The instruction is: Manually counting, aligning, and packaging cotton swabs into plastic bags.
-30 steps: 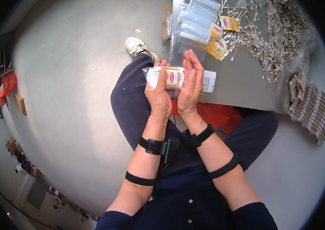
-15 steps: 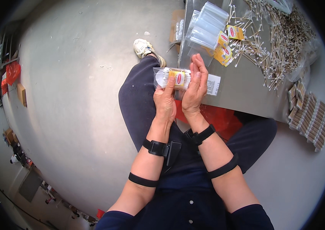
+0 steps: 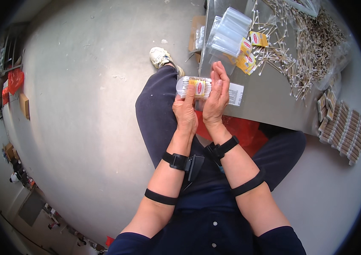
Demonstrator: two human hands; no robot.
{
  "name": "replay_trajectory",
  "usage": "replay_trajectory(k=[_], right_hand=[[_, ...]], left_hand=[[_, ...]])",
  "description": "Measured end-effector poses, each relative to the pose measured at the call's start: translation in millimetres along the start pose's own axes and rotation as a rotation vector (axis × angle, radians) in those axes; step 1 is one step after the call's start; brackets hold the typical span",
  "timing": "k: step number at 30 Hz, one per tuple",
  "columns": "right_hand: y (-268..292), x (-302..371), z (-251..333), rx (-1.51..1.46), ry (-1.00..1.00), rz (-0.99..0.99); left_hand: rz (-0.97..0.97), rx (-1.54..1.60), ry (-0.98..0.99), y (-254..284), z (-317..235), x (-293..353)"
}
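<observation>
Presently, we find the packet of cotton swabs (image 3: 198, 88) between both hands, by the corner of the desk (image 3: 270, 100). The left hand (image 3: 185, 112) grips it, thumb across its face; the right hand (image 3: 217, 100) lies straight-fingered against its right end. We judge that too hard a push from the right could bow the contents, and that slick clear wrapping (image 3: 179, 86) could slip under the thumb. We cannot tell whether the white printed strip (image 3: 236, 94) beyond the right hand is attached; if so, pressure could crease it.
</observation>
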State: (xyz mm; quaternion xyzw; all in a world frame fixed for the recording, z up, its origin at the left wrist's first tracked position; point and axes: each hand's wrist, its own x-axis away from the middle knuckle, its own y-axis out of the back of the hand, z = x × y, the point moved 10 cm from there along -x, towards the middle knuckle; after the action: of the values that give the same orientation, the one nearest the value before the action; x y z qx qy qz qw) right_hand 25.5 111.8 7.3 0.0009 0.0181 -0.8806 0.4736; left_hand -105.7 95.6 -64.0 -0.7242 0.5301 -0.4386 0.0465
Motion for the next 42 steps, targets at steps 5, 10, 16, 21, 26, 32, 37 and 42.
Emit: replay_trajectory(k=[5, 10, 16, 21, 26, 32, 37, 42], right_hand=[[-1.3, 1.1, 2.1, 0.010, -0.008, 0.015], [-6.0, 1.5, -1.9, -0.096, -0.054, 0.046], [14.9, 3.2, -5.1, -0.221, -0.097, -0.104], [36.2, 45.5, -11.1, -0.374, -0.353, -0.236], [27.5, 63.6, -18.3, -0.380, -0.453, -0.238], [15.8, 62.6, -26.0, -0.454, -0.500, -0.195], [13.2, 58.8, -27.0, -0.453, -0.532, -0.177], [29.9, 40.4, -25.5, -0.449, -0.516, -0.202]], left_hand=[[-0.052, -0.044, 0.035, -0.6, 8.0, 2.7], [-0.042, -0.098, 0.057, -3.7, 9.1, 5.0], [-0.035, -0.049, 0.001, -11.7, 2.9, 5.5], [-0.004, -0.016, 0.036, -4.0, 3.5, -2.6], [0.030, 0.003, 0.105, -4.7, 7.3, -2.5], [0.006, -0.038, 0.083, -7.5, 5.3, 1.3], [0.011, -0.057, 0.098, -8.3, 7.0, 1.7], [0.012, -0.050, 0.065, -3.4, 4.9, -3.3]])
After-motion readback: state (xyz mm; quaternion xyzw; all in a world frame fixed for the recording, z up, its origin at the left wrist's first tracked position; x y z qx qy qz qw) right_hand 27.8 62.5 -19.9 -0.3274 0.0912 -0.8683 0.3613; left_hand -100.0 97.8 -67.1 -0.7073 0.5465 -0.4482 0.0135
